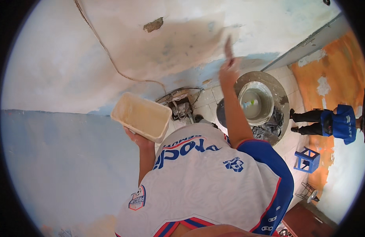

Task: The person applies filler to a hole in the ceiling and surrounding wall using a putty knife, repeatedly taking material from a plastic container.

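A cream rectangular plastic tub, its inside smeared pale, is gripped from below by my left hand; most of those fingers are hidden beneath it. My right hand is raised toward the whitish wall, closed around a reddish-brown hand tool. Motion blurs that tool, so its exact kind and whether it touches the wall cannot be made out. Below my right forearm stands a round bucket with pale, wet-looking contents.
The bucket rests on a round surface beside a crumpled black plastic bag. A cable runs down the wall to cluttered tools at its foot. Rightward, a person in blue stands near a blue stool.
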`<action>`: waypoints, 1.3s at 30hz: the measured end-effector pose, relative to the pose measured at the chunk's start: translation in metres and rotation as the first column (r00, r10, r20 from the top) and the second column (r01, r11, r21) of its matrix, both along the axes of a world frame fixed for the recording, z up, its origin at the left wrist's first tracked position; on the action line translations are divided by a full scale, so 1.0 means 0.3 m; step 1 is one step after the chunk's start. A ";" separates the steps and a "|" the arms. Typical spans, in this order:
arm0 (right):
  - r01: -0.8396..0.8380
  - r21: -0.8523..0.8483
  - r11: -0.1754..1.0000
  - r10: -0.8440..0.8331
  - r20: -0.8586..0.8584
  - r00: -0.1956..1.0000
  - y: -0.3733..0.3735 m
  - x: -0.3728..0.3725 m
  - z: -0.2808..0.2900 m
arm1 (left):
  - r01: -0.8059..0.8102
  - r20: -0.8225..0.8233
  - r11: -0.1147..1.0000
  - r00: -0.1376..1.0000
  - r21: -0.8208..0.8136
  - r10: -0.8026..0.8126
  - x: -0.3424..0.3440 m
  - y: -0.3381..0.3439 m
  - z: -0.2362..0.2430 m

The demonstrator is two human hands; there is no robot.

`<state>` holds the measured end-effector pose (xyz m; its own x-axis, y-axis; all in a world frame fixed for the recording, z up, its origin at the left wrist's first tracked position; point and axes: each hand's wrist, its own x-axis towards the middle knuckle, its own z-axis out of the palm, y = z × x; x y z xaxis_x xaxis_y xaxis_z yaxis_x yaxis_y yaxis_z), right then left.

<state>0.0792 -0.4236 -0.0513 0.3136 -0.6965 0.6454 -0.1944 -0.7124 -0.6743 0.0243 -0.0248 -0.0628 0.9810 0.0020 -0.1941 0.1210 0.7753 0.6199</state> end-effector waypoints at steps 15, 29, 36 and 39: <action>-0.439 0.221 0.871 0.414 0.153 0.897 -0.010 -0.011 -0.060 | -0.125 0.018 0.992 0.992 -0.027 0.125 0.026 -0.281 -0.033; -0.827 0.560 0.055 0.412 0.741 0.530 -0.020 -0.166 0.234 | -0.043 0.054 0.980 0.997 -0.196 0.055 0.055 -0.317 -0.033; -0.912 0.158 0.379 0.841 0.352 0.411 0.335 -0.208 0.350 | -0.128 0.178 0.987 0.974 -0.093 0.143 0.093 -0.258 0.068; -0.958 -0.105 0.268 0.963 0.061 0.263 0.475 -0.199 0.405 | -0.178 0.088 0.983 0.980 -0.031 0.180 0.061 -0.212 0.040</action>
<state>0.0196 -0.2811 0.0703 0.6733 0.0956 0.7332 0.7107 -0.3573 -0.6060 0.0427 -0.0885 -0.0508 0.9786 0.1761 -0.1069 -0.0769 0.7936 0.6036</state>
